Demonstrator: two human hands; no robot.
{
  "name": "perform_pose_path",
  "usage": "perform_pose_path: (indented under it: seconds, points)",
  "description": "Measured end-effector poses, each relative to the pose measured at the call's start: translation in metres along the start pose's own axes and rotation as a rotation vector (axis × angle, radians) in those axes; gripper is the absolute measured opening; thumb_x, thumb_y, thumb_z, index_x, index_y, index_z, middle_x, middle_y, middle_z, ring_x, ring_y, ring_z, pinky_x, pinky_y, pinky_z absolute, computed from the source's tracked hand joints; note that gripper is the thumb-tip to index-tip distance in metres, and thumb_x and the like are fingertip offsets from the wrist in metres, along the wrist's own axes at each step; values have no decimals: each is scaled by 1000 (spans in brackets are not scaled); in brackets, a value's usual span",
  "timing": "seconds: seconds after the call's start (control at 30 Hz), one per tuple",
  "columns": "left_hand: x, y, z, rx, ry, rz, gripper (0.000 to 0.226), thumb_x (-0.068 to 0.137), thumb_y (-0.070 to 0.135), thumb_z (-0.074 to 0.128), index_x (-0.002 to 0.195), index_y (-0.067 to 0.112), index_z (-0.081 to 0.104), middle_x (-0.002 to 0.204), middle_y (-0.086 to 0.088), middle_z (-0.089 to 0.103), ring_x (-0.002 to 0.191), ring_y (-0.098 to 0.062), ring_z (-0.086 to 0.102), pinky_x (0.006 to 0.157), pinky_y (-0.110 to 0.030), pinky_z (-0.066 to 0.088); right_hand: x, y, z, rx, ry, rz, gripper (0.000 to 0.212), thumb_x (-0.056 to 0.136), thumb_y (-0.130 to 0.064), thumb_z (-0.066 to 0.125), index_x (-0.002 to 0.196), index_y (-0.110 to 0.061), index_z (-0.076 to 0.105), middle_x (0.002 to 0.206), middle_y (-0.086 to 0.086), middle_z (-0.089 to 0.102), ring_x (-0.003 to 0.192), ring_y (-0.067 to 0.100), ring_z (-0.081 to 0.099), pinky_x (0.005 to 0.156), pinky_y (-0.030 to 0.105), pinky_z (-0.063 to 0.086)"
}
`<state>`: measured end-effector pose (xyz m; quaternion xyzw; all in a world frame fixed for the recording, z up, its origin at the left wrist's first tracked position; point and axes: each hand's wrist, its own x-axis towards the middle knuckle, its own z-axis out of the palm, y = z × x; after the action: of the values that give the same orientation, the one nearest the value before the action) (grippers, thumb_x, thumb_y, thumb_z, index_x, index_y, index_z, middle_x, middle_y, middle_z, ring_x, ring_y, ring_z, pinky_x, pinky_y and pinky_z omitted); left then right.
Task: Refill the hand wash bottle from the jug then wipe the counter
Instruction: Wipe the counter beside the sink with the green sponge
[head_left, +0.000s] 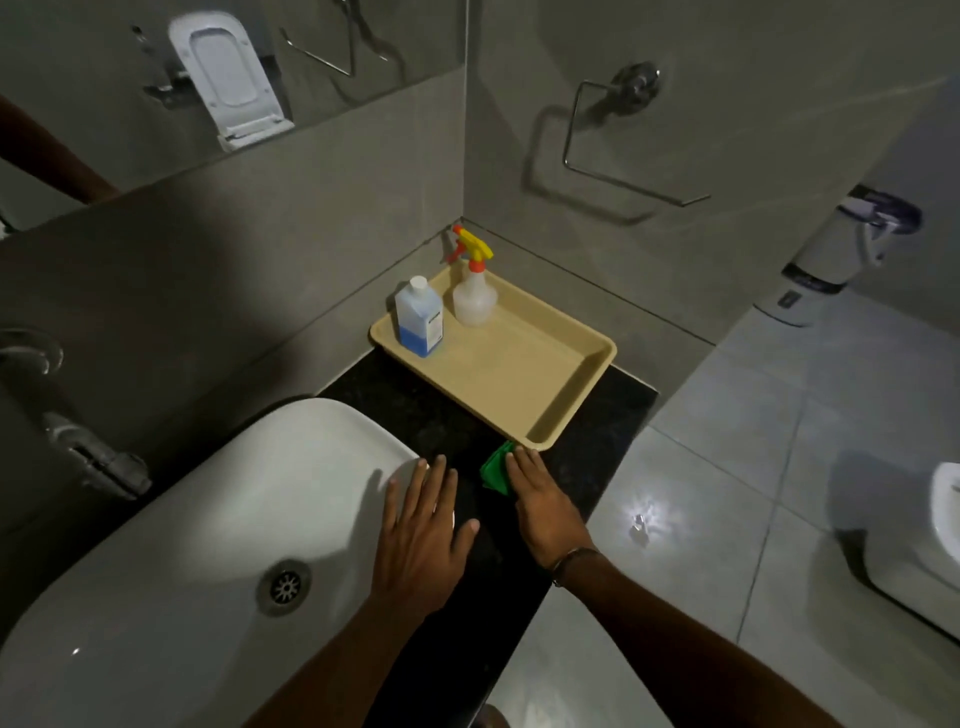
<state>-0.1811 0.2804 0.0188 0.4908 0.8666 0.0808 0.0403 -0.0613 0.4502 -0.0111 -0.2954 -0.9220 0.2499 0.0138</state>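
Observation:
A clear jug with blue liquid and a white cap (419, 323) stands upright at the back left of a beige tray (561, 384). Beside it stands a clear spray bottle with a yellow and orange trigger head (474, 291). A green cloth (496, 470) lies on the black counter (441, 421) just in front of the tray. My right hand (545, 501) lies flat on the cloth, fingers straight. My left hand (426, 535) rests flat with spread fingers over the right rim of the white basin (208, 519); something white shows under its fingers, and I cannot tell what.
A tap (78, 441) stands at the left behind the basin, whose drain (284, 587) is in the bowl. A metal towel ring (623, 140) hangs on the right wall. Past the counter's right edge is tiled floor, with a toilet (930, 535) at the far right.

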Motion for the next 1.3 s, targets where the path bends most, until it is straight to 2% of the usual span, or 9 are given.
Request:
perform_pose_path:
  seconds: [0.07,0.13,0.23,0.3,0.4,0.6,0.87,1.03,1.3]
  points:
    - [-1,1,2,-13,9,-1,64,101,51,38,154,15,42,166,-7,31,156,-27,25,123,-55,25,6,3,13,-27,-96,46,71,102,-8,43,163,-19,8,171,1,3,158,23,-2,125,42,24]
    - [-1,0,4,-25,26,6,63,101,47,36,154,14,43,166,-7,31,155,-27,26,124,-55,24,4,8,28,-111,-176,24,69,105,-27,43,163,-18,6,171,2,5,158,29,0,125,42,17]
    - [-1,-1,8,-17,37,11,61,102,44,32,155,13,41,167,-7,29,156,-26,23,126,-52,15,-1,24,40,-258,-136,-74,67,106,-49,31,163,-20,12,171,1,7,158,26,-2,125,42,3]
    - [0,0,8,-18,36,4,61,103,42,27,156,14,38,168,-7,26,157,-26,20,127,-52,13,3,34,39,-338,-72,-146,63,106,-49,26,163,-22,15,171,0,7,158,23,-5,126,44,-1]
    - [-1,1,7,-42,20,-7,62,104,41,21,158,14,33,170,-6,21,158,-25,15,127,-52,14,16,39,43,-366,-106,-229,62,107,-46,24,163,-22,12,171,-1,3,157,22,-9,128,45,-3]
    - [-18,-8,10,-74,-49,41,63,104,40,15,163,18,13,173,-1,2,159,-19,-3,127,-53,10,20,36,58,-394,-135,-245,65,107,-42,25,163,-18,3,172,4,-1,158,23,-9,128,43,-3]
    - [-59,-19,12,-37,-61,153,64,105,38,23,163,16,8,172,-3,2,159,-20,-1,128,-52,10,-42,-13,100,-333,-145,-313,64,107,-43,29,163,-19,9,172,4,4,158,22,-4,127,40,-6]
    - [-94,-40,12,-33,-85,245,68,106,40,31,163,18,2,173,-2,0,160,-19,-1,128,-49,7,-89,10,98,-328,-213,-371,62,109,-44,24,163,-23,2,172,0,-1,158,20,-7,128,42,-2]
    - [-154,-76,4,13,-147,279,68,105,47,25,164,20,2,173,1,0,159,-14,-6,127,-45,7,-88,-27,104,-373,-216,-265,64,108,-44,24,163,-21,1,172,4,-1,158,24,-7,128,47,2]
